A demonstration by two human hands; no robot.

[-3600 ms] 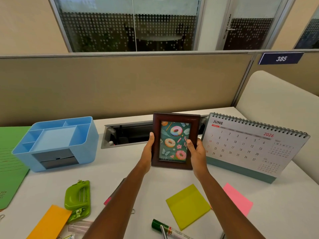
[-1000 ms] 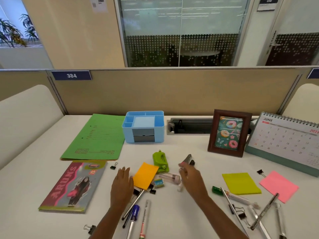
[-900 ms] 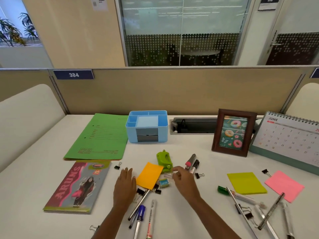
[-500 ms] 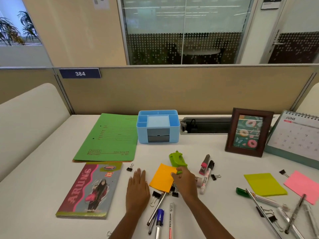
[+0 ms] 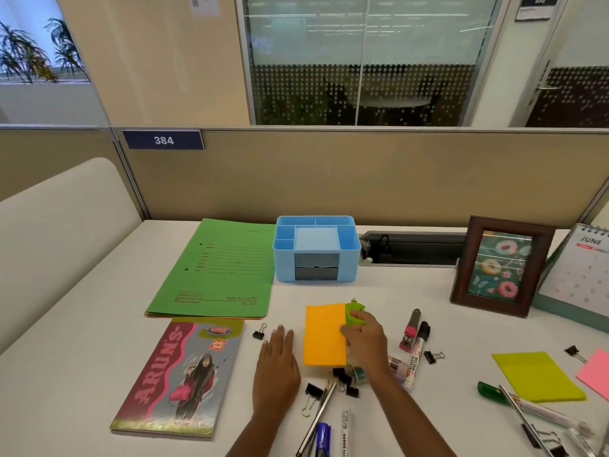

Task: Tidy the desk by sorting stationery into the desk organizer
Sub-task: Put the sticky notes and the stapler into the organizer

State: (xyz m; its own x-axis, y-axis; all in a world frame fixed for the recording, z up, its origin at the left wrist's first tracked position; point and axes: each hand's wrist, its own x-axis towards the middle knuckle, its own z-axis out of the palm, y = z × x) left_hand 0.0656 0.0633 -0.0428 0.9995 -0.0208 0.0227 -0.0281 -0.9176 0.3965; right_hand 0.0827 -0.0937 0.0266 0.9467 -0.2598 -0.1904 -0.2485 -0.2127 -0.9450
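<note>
One desk organizer, one green folder, one notebook, one framed picture, one desk calendar, three sticky-note pads, orange pad centre, lime pad and pink pad right, one green punch, two hands, left hand, right hand

An open-plan office: a white desk backed by a tan cubicle partition bearing number plate 384, frosted glass wall behind, desk calendar alongside.
</note>
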